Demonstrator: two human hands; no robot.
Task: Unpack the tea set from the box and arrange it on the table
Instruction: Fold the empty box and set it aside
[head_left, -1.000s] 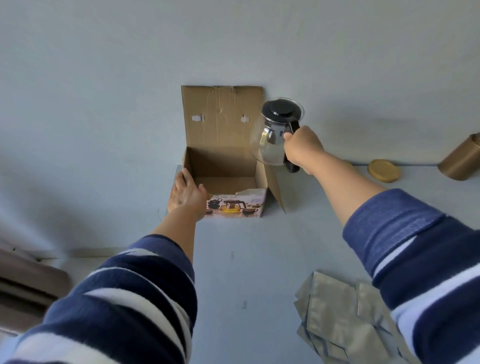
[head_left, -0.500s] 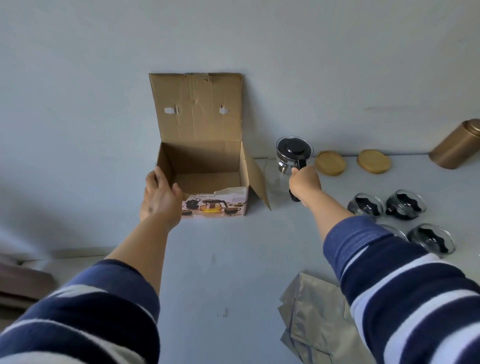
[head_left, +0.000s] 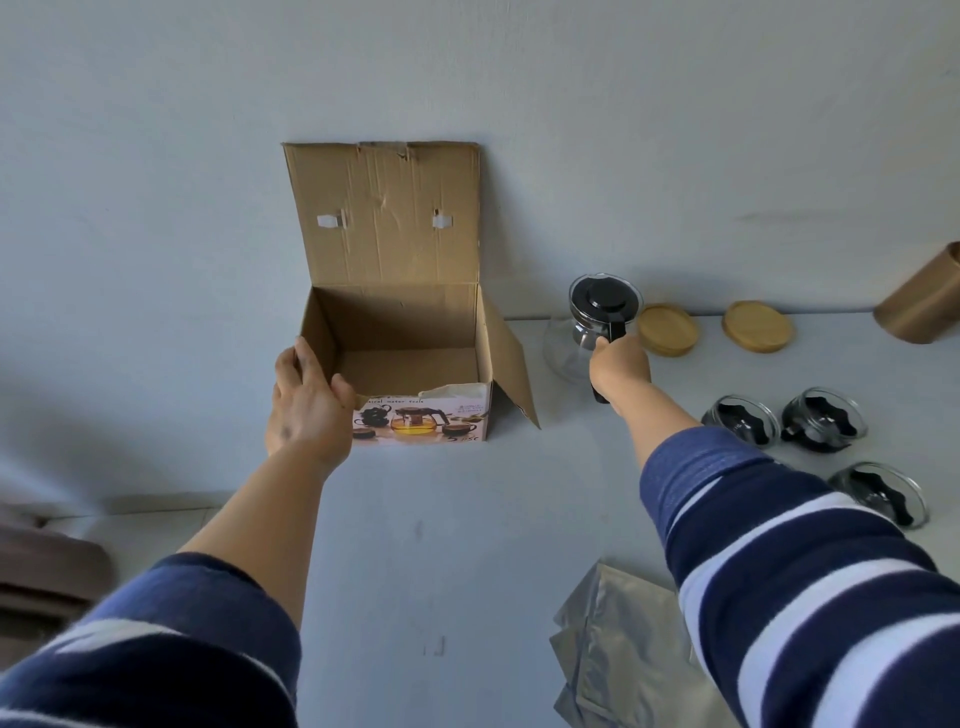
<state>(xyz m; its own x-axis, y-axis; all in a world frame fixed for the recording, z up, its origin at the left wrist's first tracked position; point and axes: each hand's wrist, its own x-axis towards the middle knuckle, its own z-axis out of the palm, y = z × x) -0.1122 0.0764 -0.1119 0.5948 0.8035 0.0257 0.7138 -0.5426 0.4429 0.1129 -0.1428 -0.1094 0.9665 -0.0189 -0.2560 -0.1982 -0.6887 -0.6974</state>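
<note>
Head view looks down on the pale table (head_left: 467, 545), the biggest thing here, its near edge and right side cut off by the frame. My striped sleeves (head_left: 810, 597) fill the lower corners, and the right one hides part of the crinkled silver pouches (head_left: 618, 654) lying at the bottom. The cardboard box (head_left: 400, 332) stands open near the wall, lid flap upright, right side flap swung outward; its inside shows only bare cardboard. My left hand (head_left: 306, 405) rests on the box's near-left corner, fingers straight along the left wall, thumb on the front rim, covering the left end of the printed picture. Right of the box sits the glass teapot (head_left: 587, 332) with its black lid; my right hand (head_left: 621, 364) curls round its black handle, most of which my fist hides, and I cannot tell whether the base touches the table. A gold canister (head_left: 922, 301) is cut off at the right edge. Three glass cups (head_left: 823, 418) with black handles lie near my right forearm, the nearest partly behind the sleeve. Two wooden lids (head_left: 758, 327) lie flat just beside the teapot.
</note>
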